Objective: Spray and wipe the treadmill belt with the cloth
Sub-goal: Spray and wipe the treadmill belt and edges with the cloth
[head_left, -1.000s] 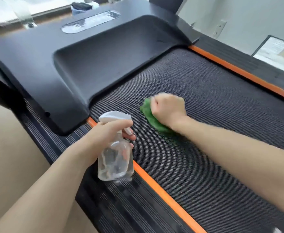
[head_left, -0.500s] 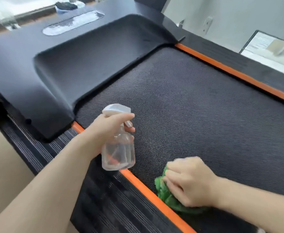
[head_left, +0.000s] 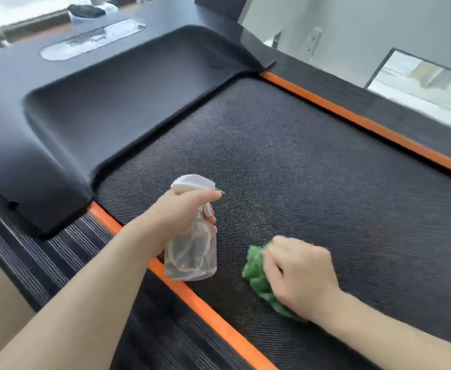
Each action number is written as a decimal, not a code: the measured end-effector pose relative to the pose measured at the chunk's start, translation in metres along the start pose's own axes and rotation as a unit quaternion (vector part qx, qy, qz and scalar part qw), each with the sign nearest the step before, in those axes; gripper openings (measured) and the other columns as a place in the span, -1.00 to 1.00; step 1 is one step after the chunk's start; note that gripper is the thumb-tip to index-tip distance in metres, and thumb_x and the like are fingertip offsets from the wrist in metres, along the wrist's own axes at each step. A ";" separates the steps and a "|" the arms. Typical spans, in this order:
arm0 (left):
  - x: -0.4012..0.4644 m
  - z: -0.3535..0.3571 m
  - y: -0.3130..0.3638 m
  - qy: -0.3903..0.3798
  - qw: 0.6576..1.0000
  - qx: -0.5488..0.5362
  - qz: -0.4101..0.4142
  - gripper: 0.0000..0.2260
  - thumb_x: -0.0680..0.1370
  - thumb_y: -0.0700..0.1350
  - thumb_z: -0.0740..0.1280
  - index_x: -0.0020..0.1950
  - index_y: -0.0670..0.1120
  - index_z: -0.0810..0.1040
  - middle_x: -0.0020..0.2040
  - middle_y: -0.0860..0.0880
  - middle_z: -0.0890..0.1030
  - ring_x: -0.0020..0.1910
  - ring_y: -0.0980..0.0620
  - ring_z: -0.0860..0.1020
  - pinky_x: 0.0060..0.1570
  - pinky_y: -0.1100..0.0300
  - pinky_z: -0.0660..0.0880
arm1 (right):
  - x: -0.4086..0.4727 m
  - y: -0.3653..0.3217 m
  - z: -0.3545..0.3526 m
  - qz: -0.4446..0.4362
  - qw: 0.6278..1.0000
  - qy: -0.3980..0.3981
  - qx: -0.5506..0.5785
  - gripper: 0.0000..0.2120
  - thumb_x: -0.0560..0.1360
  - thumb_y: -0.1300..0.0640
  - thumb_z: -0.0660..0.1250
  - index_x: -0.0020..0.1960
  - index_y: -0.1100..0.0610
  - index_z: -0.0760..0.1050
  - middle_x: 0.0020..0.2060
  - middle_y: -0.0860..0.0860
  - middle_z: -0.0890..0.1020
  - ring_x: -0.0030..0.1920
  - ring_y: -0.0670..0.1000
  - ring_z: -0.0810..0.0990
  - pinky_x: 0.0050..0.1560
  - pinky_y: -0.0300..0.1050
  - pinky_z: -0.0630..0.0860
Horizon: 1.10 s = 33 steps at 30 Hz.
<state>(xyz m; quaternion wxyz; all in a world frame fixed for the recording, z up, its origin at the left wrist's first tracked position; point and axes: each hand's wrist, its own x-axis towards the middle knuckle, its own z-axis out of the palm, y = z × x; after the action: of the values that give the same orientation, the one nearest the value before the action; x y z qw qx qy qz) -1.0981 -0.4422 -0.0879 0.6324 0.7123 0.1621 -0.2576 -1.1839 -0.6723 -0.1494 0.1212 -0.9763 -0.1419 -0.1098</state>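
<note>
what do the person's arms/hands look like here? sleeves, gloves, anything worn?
Both forearms are bare to the frame edge: no sleeves in view. Left hand and right hand wear no gloves; no watch, bracelet or rings are visible. The right hand is slightly motion-blurred, so small details there can't be ruled out.

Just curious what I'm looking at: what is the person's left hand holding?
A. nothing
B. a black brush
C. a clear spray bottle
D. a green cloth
C: the left hand grips a clear spray bottle by its neck above the belt, near the orange strip, while the right hand holds the green cloth.
</note>
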 end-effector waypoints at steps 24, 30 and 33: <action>-0.004 0.029 -0.002 -0.039 0.995 -0.081 0.049 -0.80 0.62 -0.01 0.47 0.02 -0.14 0.68 0.15 -0.24 0.74 -0.15 -0.06 0.74 -0.21 0.19 0.64 | -0.059 0.035 -0.024 -0.036 0.999 -0.011 0.010 -0.61 0.62 -0.01 0.11 -0.36 0.03 0.38 -0.38 -0.08 0.44 -0.39 -0.01 0.48 -0.46 -0.14 0.34; -0.016 0.030 -0.030 0.003 0.991 -0.130 0.034 -0.80 0.61 0.01 0.45 -0.07 -0.11 0.72 0.00 -0.13 0.79 -0.20 -0.09 0.74 -0.07 0.06 0.61 | 0.055 0.044 0.009 -0.038 0.998 0.033 -0.033 -0.65 0.58 0.03 0.16 -0.37 0.04 0.41 -0.39 -0.04 0.50 -0.41 0.08 0.54 -0.46 -0.11 0.39; -0.023 0.024 -0.040 0.018 0.981 -0.182 0.063 -0.76 0.54 0.03 0.45 -0.07 -0.15 0.69 -0.11 -0.10 0.75 -0.23 -0.08 0.72 -0.08 0.04 0.64 | 0.171 0.026 0.034 0.089 0.993 0.021 -0.074 -0.67 0.61 0.01 0.14 -0.14 0.10 0.62 -0.13 0.03 0.66 -0.13 0.19 0.65 -0.17 -0.05 0.41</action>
<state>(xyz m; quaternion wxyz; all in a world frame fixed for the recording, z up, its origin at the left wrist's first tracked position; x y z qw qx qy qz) -1.1429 -0.4579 -0.1092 0.7637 0.5983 0.1723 -0.1706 -1.0103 -0.6445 -0.1443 0.0609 -0.9888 -0.0429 -0.1295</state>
